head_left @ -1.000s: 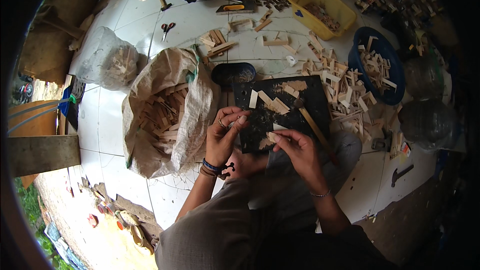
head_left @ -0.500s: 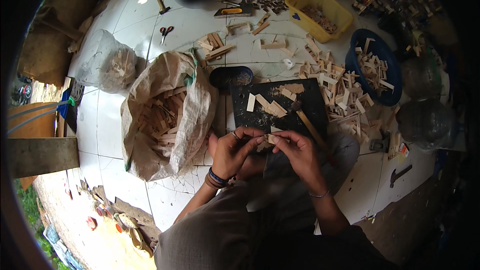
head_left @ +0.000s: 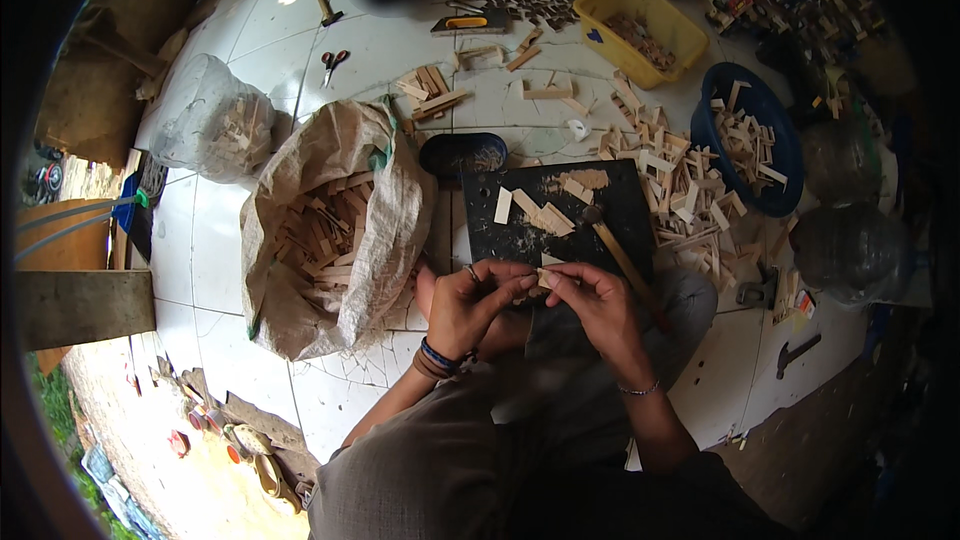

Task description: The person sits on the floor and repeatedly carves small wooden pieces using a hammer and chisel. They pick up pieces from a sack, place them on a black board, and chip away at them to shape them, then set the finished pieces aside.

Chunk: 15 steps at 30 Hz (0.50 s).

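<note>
Between my two hands, over the near edge of a black board [head_left: 500, 230], is a small piece of wood [head_left: 544, 278]. My right hand [head_left: 597, 308] pinches it between thumb and fingers. Closed in a pinch, my left hand [head_left: 465, 308] meets it from the other side; whatever is in those fingertips is too small to make out. On the board lie several flat wood pieces [head_left: 548, 218] among sawdust. A hammer [head_left: 612, 245] rests across the board's right side, its handle toward my right knee.
Left of the board stands a woven sack [head_left: 395, 230] of wood strips. A small dark oval tray [head_left: 440, 154] sits behind it. To the right are a heap of wood pieces [head_left: 690, 195] and a blue basin [head_left: 712, 105]; farther back is a yellow tub [head_left: 690, 28]. Scissors [head_left: 334, 62] lie far left.
Both hands stay in nearly the same place. My left fingertips have shifted slightly, close against the small wood piece. The view has moved very little.
</note>
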Each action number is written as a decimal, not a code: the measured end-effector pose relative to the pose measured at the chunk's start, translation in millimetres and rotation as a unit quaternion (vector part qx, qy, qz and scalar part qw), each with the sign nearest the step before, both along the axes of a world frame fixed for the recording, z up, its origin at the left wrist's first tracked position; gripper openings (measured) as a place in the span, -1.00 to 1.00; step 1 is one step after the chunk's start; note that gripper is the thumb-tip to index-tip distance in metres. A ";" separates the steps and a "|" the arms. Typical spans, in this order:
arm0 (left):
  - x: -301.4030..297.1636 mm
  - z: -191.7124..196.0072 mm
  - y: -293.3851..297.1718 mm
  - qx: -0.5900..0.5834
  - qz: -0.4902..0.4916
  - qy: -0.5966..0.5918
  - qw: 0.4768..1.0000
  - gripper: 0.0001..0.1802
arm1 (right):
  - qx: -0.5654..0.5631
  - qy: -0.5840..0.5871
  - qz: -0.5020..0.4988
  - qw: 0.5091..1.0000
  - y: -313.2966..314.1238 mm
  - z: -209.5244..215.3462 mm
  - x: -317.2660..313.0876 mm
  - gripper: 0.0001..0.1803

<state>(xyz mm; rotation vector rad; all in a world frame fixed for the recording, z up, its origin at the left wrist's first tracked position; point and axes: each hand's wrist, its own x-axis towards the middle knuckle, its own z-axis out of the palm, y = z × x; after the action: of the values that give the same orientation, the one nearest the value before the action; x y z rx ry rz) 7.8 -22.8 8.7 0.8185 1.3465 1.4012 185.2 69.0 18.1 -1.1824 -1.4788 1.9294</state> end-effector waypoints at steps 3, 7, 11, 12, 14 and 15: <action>-0.1 -3.4 -3.6 -0.005 -0.012 0.024 1.000 -0.77 | -0.006 -0.006 0.005 1.000 -0.7 0.3 3.2 -0.73; 1.2 -2.6 -4.5 0.029 -0.009 0.102 0.994 -0.78 | 0.001 0.033 0.014 0.999 -0.5 0.2 5.6 -0.71; -2.8 10.8 -5.6 0.065 -0.021 0.302 0.951 -0.81 | 0.001 -0.021 0.024 0.999 1.5 0.7 3.7 -0.70; -0.8 13.8 -4.7 0.049 -0.022 0.309 0.950 -0.80 | 0.003 -0.041 0.019 0.999 1.7 0.4 3.2 -0.69; 1.3 18.1 -4.6 0.025 -0.023 0.325 0.945 -0.79 | 0.011 -0.022 0.017 1.000 2.2 -2.8 3.3 -0.66; 3.5 19.0 -3.7 0.025 -0.005 0.334 0.942 -0.82 | 0.014 -0.026 0.025 0.999 2.8 -5.5 5.0 -0.66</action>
<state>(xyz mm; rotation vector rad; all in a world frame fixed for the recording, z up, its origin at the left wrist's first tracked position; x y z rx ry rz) 11.4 -26.5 27.7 1.4140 1.8077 1.1915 190.2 71.8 12.5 -1.2044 -1.5705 1.9173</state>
